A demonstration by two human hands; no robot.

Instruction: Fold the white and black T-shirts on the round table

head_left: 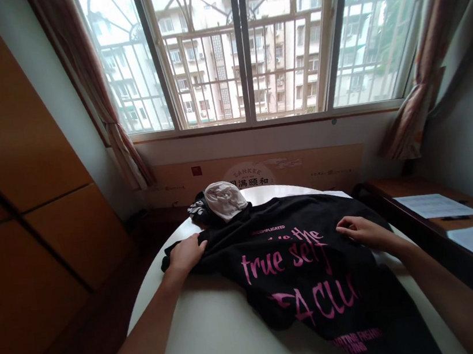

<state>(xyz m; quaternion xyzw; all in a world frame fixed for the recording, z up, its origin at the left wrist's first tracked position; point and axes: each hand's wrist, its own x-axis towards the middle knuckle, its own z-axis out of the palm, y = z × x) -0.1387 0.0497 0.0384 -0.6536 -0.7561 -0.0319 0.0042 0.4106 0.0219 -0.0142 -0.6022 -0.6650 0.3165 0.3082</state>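
A black T-shirt (285, 278) with pink lettering lies spread and rumpled over a round white table (205, 338), its lower part reaching the bottom edge of the view. My left hand (188, 253) is closed on the cloth at the shirt's left end. On the opposite side, my right hand (359, 231) has its fingers curled and pinched on the black fabric. Beyond the shirt, at the table's far edge, sits a bunched heap of clothes, a pale pinkish piece (225, 199) beside a black and white patterned one (199, 208).
To the right stands a brown wooden desk (420, 184) with paper sheets (436, 206) and a pen on it. A wooden cabinet (61, 235) is at the left. Behind the table are a long printed board (325, 159), a barred window and tied curtains (126, 151).
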